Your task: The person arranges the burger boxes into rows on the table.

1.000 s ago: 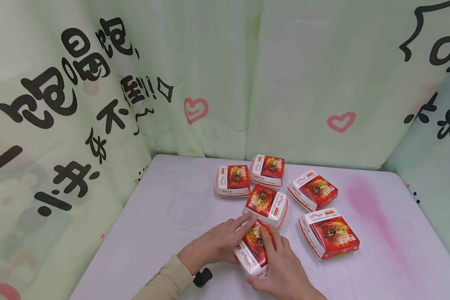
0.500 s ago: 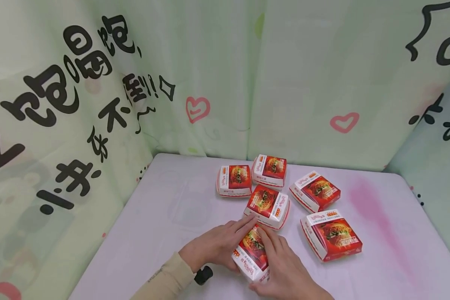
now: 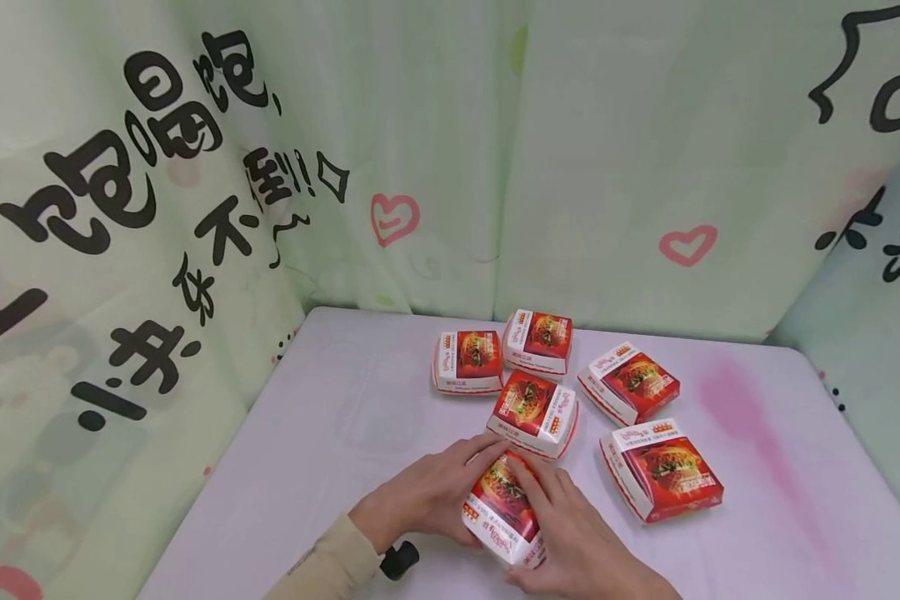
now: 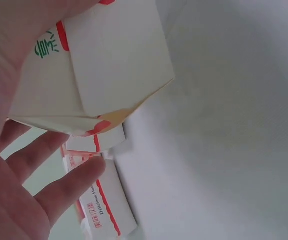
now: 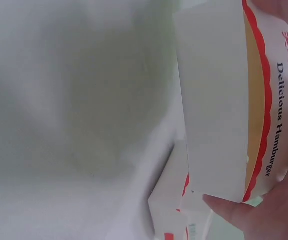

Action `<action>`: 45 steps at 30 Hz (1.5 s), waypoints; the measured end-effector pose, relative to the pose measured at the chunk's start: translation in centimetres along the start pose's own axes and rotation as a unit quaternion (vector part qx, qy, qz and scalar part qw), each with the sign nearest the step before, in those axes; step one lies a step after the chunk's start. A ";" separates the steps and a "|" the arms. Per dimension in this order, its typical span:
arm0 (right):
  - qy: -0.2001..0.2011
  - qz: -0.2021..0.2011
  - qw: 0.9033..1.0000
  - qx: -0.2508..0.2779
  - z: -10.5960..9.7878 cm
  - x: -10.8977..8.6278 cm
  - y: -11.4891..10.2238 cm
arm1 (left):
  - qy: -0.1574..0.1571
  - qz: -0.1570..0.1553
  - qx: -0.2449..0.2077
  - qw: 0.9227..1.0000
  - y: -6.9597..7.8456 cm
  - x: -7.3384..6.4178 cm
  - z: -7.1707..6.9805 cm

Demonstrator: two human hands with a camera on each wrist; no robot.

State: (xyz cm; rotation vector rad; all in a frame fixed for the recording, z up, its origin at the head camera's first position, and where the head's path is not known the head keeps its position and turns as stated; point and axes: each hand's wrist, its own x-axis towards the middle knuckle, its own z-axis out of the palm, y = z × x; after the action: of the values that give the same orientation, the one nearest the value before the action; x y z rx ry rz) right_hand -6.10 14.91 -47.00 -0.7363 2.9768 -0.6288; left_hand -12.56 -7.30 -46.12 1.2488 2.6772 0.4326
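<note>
Box [image 3: 501,507] gripped by curled fingers of left hand [image 3: 437,492] and right hand [image 3: 573,533]; only the right wrist view catches its "Delicious Hamburger" lettering.

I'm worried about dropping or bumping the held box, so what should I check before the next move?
1. Left hand on the held box: ok, it grips the left side.
2. Right hand on it too: ok, it grips the right side.
3. Five other boxes resting on the table, picture side up: ok.
4. Held box apart from the box just beyond: cannot tell, fingers cover the place.
5. All boxes turned the same way: not ok, their angles differ.
</note>
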 end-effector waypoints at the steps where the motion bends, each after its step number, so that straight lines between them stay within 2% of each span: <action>1: 0.001 -0.004 1.000 0.000 0.0 0.0 0.0 | -0.003 -0.011 -0.004 1.000 0.1 -0.1 0.0; 6: 0.023 -0.008 1.000 -0.004 0.1 -0.1 0.0 | 0.006 -0.065 0.003 0.998 0.2 -0.2 0.3; 10: 0.030 0.012 0.999 -0.009 0.4 0.0 -0.1 | 0.018 -0.096 -0.003 0.995 0.2 -0.5 0.7; 13: 0.033 0.027 0.999 -0.013 0.5 0.1 -0.2 | 0.029 -0.109 -0.011 0.994 0.2 -0.8 0.9; 17: 0.052 0.026 0.998 -0.018 0.8 0.4 -0.5 | 0.044 -0.121 -0.013 0.992 0.3 -1.0 1.0; 25: 0.051 0.035 0.998 -0.009 1.2 1.4 -1.3 | 0.041 -0.161 -0.009 0.986 0.6 -1.3 1.2; 28: 0.049 0.041 0.998 0.000 1.3 1.6 -1.5 | 0.033 -0.154 0.002 0.988 0.6 -1.4 1.4; 32: 0.053 0.044 0.998 0.008 1.5 1.6 -1.5 | 0.030 -0.117 0.057 0.991 0.5 -1.5 1.7; 36: 0.069 0.038 0.997 0.006 1.6 1.5 -1.4 | 0.032 -0.092 0.097 0.990 0.3 -1.5 1.7; 45: 0.048 0.047 0.997 0.023 1.5 1.3 -1.4 | 0.028 -0.085 0.098 0.991 0.0 -1.6 1.8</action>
State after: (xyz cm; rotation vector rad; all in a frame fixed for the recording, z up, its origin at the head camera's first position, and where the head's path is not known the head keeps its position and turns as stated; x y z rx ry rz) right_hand -6.47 12.62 -47.70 -0.5748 3.0500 -0.7438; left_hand -11.05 -8.14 -47.78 1.0561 2.9025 0.1870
